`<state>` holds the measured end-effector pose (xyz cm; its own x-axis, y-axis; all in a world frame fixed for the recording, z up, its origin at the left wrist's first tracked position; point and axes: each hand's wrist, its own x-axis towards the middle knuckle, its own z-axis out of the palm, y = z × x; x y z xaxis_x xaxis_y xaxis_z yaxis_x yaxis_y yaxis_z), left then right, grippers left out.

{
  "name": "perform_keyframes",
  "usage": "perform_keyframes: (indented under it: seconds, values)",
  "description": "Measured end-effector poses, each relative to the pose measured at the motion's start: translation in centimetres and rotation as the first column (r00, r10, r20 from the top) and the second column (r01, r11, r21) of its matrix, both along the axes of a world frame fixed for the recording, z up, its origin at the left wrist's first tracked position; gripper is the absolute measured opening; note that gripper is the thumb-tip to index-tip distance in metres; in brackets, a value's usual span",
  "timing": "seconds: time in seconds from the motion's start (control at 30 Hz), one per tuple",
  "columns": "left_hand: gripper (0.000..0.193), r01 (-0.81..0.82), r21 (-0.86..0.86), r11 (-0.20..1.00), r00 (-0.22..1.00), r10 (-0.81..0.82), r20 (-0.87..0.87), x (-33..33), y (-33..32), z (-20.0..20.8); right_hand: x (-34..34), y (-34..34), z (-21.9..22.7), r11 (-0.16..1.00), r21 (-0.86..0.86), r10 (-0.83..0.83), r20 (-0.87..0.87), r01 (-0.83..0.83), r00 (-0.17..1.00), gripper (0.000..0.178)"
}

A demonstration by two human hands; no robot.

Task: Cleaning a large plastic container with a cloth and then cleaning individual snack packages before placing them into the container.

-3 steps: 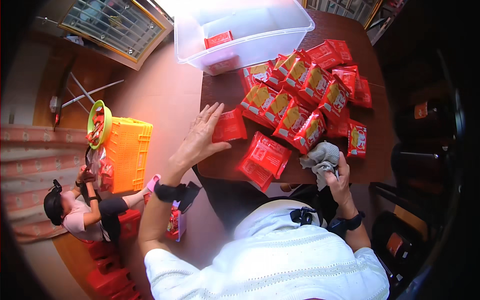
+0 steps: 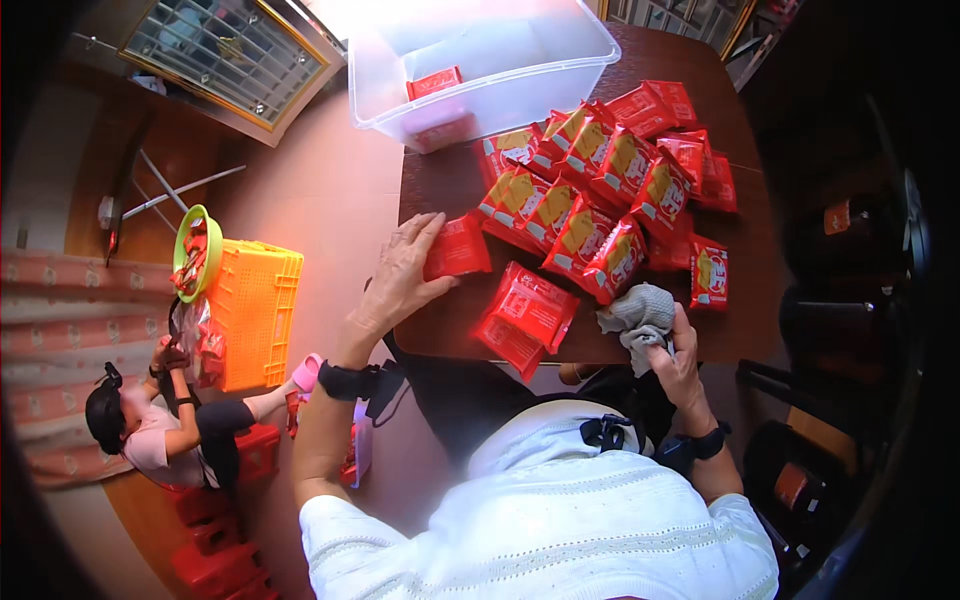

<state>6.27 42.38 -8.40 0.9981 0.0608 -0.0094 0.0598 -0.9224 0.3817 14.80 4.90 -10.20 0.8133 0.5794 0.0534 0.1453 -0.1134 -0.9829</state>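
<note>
My left hand [image 2: 403, 275] lies at the table's left edge with its fingers stretched along the side of a red packet [image 2: 457, 247]. Its thumb stands apart, and the packet is not gripped. In my right hand [image 2: 683, 365] is a crumpled grey cloth [image 2: 640, 318], pinched over the near edge of the table. Between the hands, a red packet [image 2: 535, 308] with its plain back up lies over another one. Just beyond, many red packets with yellow pictures [image 2: 580, 235] sit in a leaning, overlapping pile.
A clear plastic bin [image 2: 490, 100] with a few red packets stands at the far left of the dark wooden table [image 2: 425, 325]. On the left, a seated person [image 2: 165, 430] works beside a yellow crate [image 2: 262, 315] and a green bowl [image 2: 203, 255]. Dark chairs [image 2: 835, 325] line the right.
My left hand's fingers have drawn slightly closer together beside the red packet. The whole view has shifted a little. My right hand keeps hold of the cloth.
</note>
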Motion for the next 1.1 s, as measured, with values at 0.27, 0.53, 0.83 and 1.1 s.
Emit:
perform_keyframes:
  seconds: [0.27, 0.53, 0.83, 1.1]
  values:
    - [0.058, -0.303, -0.808, 0.505, 0.9, 0.43, -0.069, -4.5, -2.1, 2.4, -2.1, 2.3, 6.1, 0.974, 0.178, 0.138, 0.025, -0.14, 0.99, 0.045]
    - [0.067, 0.14, -0.95, -0.278, 0.835, 0.548, -0.038, -6.4, -9.8, 4.8, -4.4, 12.6, 8.6, 0.898, 0.078, 0.273, 0.67, -0.432, 0.69, 0.04]
    - [0.062, 0.188, -0.96, -0.205, 0.716, 0.698, -0.009, -8.8, -12.1, 2.6, -4.8, 19.2, 8.0, 0.959, 0.039, 0.147, 0.777, -0.28, 0.612, 0.051]
    - [0.068, 0.418, -0.864, -0.28, 0.802, 0.561, 0.206, -10.2, -10.5, 4.6, -2.2, 20.1, 7.5, 0.909, 0.243, 0.374, -0.121, -0.338, 0.919, 0.032]
